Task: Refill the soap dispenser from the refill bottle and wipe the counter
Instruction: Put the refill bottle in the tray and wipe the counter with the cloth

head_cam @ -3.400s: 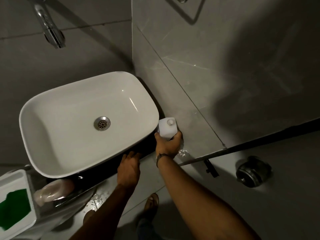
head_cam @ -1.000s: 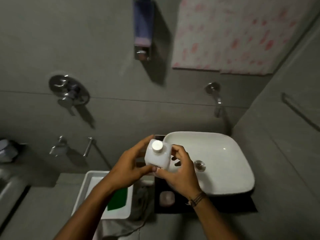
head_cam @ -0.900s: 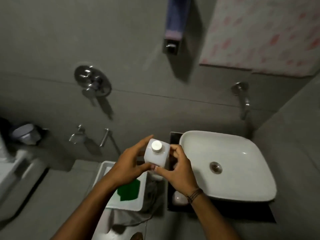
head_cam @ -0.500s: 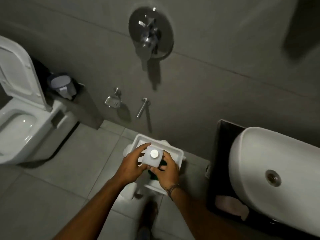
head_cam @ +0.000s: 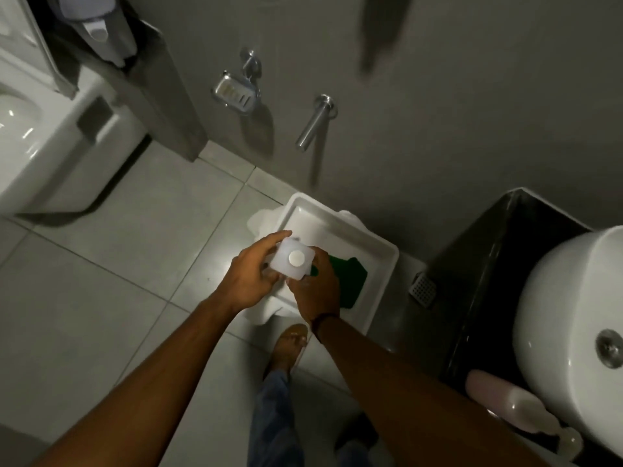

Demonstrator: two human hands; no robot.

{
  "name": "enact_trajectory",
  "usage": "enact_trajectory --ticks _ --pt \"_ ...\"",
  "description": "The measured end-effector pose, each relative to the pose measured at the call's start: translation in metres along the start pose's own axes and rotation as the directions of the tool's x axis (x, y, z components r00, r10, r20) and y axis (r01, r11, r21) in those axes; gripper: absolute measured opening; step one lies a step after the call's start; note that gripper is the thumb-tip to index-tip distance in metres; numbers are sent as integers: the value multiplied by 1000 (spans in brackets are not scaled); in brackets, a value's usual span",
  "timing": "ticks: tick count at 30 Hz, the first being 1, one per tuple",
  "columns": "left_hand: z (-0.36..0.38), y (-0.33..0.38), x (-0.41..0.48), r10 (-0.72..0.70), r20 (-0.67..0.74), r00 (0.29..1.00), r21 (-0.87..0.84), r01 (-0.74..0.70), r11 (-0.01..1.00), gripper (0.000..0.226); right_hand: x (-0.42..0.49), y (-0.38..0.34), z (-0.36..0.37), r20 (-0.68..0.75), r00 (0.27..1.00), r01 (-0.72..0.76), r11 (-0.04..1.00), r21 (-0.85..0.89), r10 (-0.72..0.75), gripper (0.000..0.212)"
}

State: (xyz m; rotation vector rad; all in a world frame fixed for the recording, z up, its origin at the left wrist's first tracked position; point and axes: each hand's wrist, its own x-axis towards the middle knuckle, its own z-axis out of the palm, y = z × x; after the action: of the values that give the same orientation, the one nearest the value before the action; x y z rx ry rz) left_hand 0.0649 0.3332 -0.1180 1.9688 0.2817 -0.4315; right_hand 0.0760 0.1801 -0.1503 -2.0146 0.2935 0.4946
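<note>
We hold the white refill bottle (head_cam: 292, 262) upright with both hands: our left hand (head_cam: 251, 276) wraps its side, our right hand (head_cam: 315, 291) grips it from below, cap (head_cam: 296, 257) still on. It is above the white tray (head_cam: 381, 281) with a green cloth (head_cam: 350, 278); the pink soap dispenser (head_cam: 505, 404) lies on the dark counter (head_cam: 485, 264) beside the basin (head_cam: 566, 325)

floor left (head_cam: 111, 251): open tiles, free passage
tray (head_cam: 381, 264): under both hands — green cloth (head_cam: 350, 278) inside
right: dark counter (head_cam: 499, 264), basin (head_cam: 569, 332) block
far left: toilet (head_cam: 43, 136)
wall: soap dish (head_cam: 234, 92), spout (head_cam: 315, 121) jut out
</note>
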Motion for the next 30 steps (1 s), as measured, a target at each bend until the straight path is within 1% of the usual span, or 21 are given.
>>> enact_trajectory --ticks 2,5,8,10,11,12,14,15,16,17,18,20,21,22,23,24,25,26,28,30 --pt "1 -2 0 -23 -10 1000 -8 23 1000 72 -2 2 4 -14 1000 0 1000 -12 0 33" --pt "0 -1 -2 -43 -1 999 -9 43 999 74 -5 1 6 -29 1000 6 1000 -8 -7 41" --pt "-2 3 -5 -11 -5 1000 -5 11 1000 78 -5 1 5 21 1000 -15 1000 1 15 49" --pt "0 3 -9 14 -22 1000 13 -14 1000 89 -7 5 2 69 996 -49 999 -13 50 60" --pt "3 2 -12 6 -63 998 25 -4 1000 94 -10 9 -2 81 994 -67 997 -36 70 71" --pt "6 0 -18 -7 -141 990 36 12 999 93 -12 14 -7 74 994 -73 994 -79 79 81" --pt "18 -9 -36 27 -348 937 79 1 997 77 -13 26 -20 7 999 -42 963 -264 45 91" --pt "27 -15 -49 69 -410 910 126 -19 992 68 -12 31 -27 -21 1000 -16 923 -385 9 91" --pt "37 -22 -61 122 -408 905 187 -48 981 61 -11 36 -34 -29 999 9 863 -506 -28 91" --pt "48 -28 -71 188 -351 917 263 -96 960 55 -9 40 -40 -12 998 35 790 -613 -54 92" --pt "57 -33 -79 257 -260 931 335 -163 928 52 -6 44 -43 22 997 67 713 -697 -72 94" --pt "77 -40 -85 366 -96 926 452 -287 845 46 2 54 -46 94 992 123 588 -799 -80 99" --pt "85 -42 -84 384 -29 923 522 -314 793 50 7 59 -46 123 990 143 548 -824 -73 103" --pt "93 -43 -81 358 39 933 593 -310 743 63 12 64 -45 148 987 159 518 -841 -64 107" --pt "99 -44 -78 306 101 947 651 -295 699 83 17 67 -43 172 984 176 494 -852 -54 110" --pt "104 -45 -74 249 140 958 687 -275 672 102 22 72 -42 196 980 193 476 -858 -43 113" --pt "108 -47 -71 208 155 966 710 -256 656 113 26 76 -41 217 976 208 460 -863 -35 114" --pt "111 -50 -67 190 160 969 729 -246 639 117 30 81 -40 232 972 222 446 -867 -34 114" --pt "115 -56 -61 197 160 967 762 -248 598 110 37 88 -39 249 967 244 433 -868 -46 110" --pt "117 -60 -56 168 174 970 778 -240 580 103 40 91 -36 255 965 256 415 -873 -60 104"
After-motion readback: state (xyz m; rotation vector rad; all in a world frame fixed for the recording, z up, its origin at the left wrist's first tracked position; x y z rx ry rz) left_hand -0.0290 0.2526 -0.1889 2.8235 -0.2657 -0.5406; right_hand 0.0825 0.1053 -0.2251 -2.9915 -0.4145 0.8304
